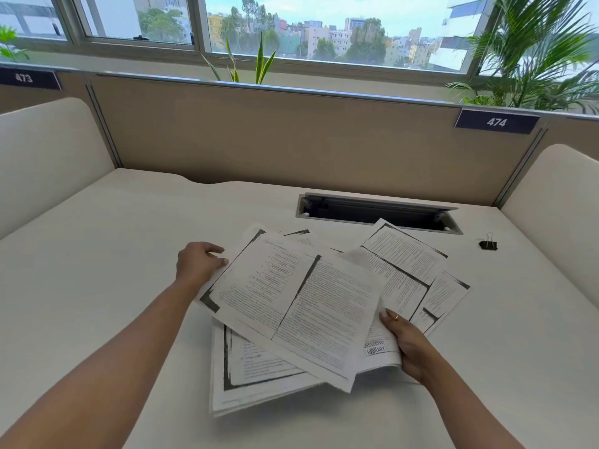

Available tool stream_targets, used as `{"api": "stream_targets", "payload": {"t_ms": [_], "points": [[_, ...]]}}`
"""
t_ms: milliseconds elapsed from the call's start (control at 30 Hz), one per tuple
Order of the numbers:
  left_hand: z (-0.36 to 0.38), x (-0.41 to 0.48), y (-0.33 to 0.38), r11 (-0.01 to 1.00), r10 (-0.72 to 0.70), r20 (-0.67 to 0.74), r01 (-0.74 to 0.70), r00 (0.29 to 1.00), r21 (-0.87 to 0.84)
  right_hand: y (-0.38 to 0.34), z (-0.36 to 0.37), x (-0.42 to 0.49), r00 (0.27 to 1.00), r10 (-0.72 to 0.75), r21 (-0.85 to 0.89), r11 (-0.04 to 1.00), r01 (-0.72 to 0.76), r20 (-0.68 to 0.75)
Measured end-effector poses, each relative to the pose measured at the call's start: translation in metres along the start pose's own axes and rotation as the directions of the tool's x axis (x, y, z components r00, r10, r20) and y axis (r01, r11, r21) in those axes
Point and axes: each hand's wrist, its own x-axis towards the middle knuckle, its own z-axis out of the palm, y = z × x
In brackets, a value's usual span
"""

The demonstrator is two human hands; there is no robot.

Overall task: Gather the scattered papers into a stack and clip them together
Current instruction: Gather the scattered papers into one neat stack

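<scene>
Hands, left hand [199,262] and right hand [406,343] both gripping overlapping papers [298,306], one binder clip [487,244] apart.

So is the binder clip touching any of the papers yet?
Apart. The head view shows the binder clip alone on the desk, with bare desk surface between it and the nearest of the papers.

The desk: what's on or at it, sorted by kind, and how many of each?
Hands: 2, the left hand and the right hand, both holding printed papers
Black binder clips: 1
Number plates: 2, 473 and 474
Papers overlap, no exact count.
Total, papers aside: 5
</scene>
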Motion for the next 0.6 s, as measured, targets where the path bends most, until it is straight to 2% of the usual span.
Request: {"api": "stream_targets", "payload": {"t_ms": [100, 233, 533, 600], "points": [[0.004, -0.003, -0.001, 0.998, -0.015, -0.061, 0.011, 0.998, -0.064, 0.0, 0.0, 0.003, 0.998, -0.017, 0.06, 0.998, 0.02, -0.059], [0.013, -0.011, -0.006, 0.984, -0.072, -0.067, 0.06, 0.995, -0.169, 0.0, 0.002, 0.006, 0.994, -0.035, 0.122, 0.991, 0.048, -0.106], [0.029, -0.022, -0.027, 0.927, -0.118, 0.134, 0.158, 0.984, -0.34, -0.005, 0.002, 0.001, 0.993, -0.052, 0.223, 0.972, 0.075, -0.11], [0.028, -0.023, -0.03, 0.893, -0.151, 0.201, 0.221, 0.968, -0.392, -0.005, 0.003, -0.001, 0.995, -0.05, 0.24, 0.968, 0.069, -0.087]]}}
